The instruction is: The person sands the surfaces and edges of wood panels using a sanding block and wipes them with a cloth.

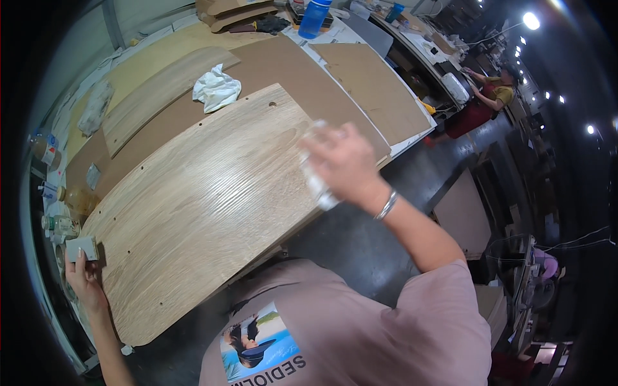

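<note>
A wood-grain panel point(199, 212) with several small holes along its edges lies in front of me, light glaring off its middle. My right hand point(344, 164), slightly blurred, presses a white cloth point(317, 186) against the panel's right end. Part of that cloth is hidden under the fingers. At the far left end, my left hand point(84, 283) is closed on a small pale block point(81, 249), held beside the panel's edge. A crumpled white cloth point(217, 89) rests just beyond the panel's far edge.
A narrower wood-grain board point(161, 90) lies behind the panel on brown sheeting point(270, 61). Bottles, including a yellowish one point(78, 199), line the left edge. A blue bottle point(314, 19) stands at the back. Another person point(483, 103) works at a bench to the right.
</note>
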The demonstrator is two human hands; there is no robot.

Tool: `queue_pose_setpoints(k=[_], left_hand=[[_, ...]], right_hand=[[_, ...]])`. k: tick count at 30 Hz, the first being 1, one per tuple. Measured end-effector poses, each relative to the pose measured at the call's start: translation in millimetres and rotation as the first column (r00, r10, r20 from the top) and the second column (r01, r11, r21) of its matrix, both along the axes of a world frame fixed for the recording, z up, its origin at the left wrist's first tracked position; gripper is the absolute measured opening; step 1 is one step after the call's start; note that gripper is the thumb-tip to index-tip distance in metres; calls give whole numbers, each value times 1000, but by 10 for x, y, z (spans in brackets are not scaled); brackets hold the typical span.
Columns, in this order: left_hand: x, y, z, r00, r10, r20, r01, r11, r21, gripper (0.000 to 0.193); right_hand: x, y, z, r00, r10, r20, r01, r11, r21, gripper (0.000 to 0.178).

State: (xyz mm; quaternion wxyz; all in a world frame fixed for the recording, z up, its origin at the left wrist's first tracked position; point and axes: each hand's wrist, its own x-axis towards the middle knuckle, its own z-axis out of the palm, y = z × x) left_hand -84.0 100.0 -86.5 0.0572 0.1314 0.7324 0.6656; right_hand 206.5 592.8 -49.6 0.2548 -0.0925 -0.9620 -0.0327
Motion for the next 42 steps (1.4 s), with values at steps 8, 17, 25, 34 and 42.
queue_pose_setpoints(k=[8,17,25,34,42], left_hand=[[76,183,10,999,8,-40,-9,999,-40,37],[76,154,65,999,-6,-48,4,1000,-28,39],[122,113,60,998,9,-59,-13,998,-67,37],[184,264,135,997,14,-72,-19,997,-75,41],[287,331,233,995,77,-70,-79,997,-27,37]], right_hand=[[456,477,83,921,-268,-283,191,944,-270,43],[-246,856,-100,988,-107,115,140,930,-340,31],[-882,386,380,873,423,-242,-471,861,-195,41],[-1380,1169,-85,893,-248,374,336,923,-189,39],[-1430,1072,329,942,-135,-306,78,978,-194,30]])
